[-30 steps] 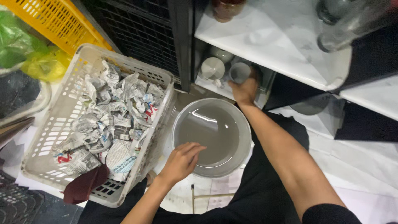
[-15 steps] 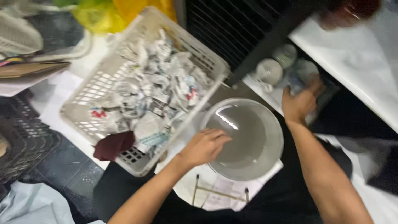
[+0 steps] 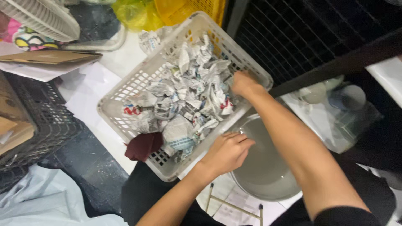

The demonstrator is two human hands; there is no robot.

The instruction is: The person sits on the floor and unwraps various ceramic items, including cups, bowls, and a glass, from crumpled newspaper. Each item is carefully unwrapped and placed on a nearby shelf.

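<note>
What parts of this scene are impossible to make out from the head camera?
- Right hand: fingertips buried in the crumpled newspaper, so any grasp is hidden.
- Left hand: fingers curl downward at the edge of the white basket; whatever is beneath is hidden.
- Metal bowl: partly covered by both forearms.
- Shelf items: blurred and dim.

The basket (image 3: 125,98) is pale plastic lattice, matt and a little scuffed. The wads (image 3: 188,96) filling it are crumpled printed paper, dull and creased. A dark red cloth (image 3: 143,145) hangs off its edge, soft and matt. The bowl (image 3: 268,167) looks like smooth grey metal with a faint sheen. The yellow crate (image 3: 197,8) is glossy plastic.
</note>
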